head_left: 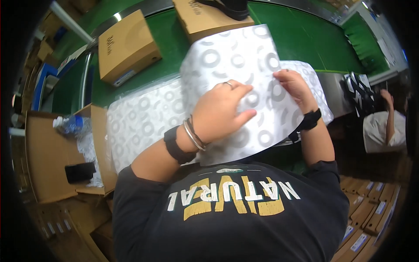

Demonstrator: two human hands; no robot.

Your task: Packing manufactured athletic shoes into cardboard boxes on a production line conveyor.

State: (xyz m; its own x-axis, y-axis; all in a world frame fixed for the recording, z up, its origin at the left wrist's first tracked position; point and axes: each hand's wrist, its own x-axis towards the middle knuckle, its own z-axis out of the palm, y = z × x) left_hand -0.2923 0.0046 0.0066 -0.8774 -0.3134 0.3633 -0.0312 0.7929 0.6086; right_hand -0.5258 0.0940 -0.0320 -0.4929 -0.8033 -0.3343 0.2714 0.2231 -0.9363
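Note:
A white sheet of wrapping paper (238, 59) with grey rings curves up in front of me, raised off a stack of the same patterned paper (146, 115). My left hand (222, 109) lies over the face of the raised sheet, thumb and fingers apart, nothing gripped in it. At the sheet's right edge, my right hand (299, 87) has its fingers bent around the paper, fingertips on the edge. Part of its grip is hidden. More of the paper stack shows behind the right hand.
Brown shoe boxes (126, 46) stand on the green work surface (301, 32); a black shoe (231, 8) sits on the far one. At left, an open carton (48, 153) holds a water bottle (72, 124) and a black phone-like object (80, 173). Another person (386, 126) is at right; boxes (366, 209) are stacked below.

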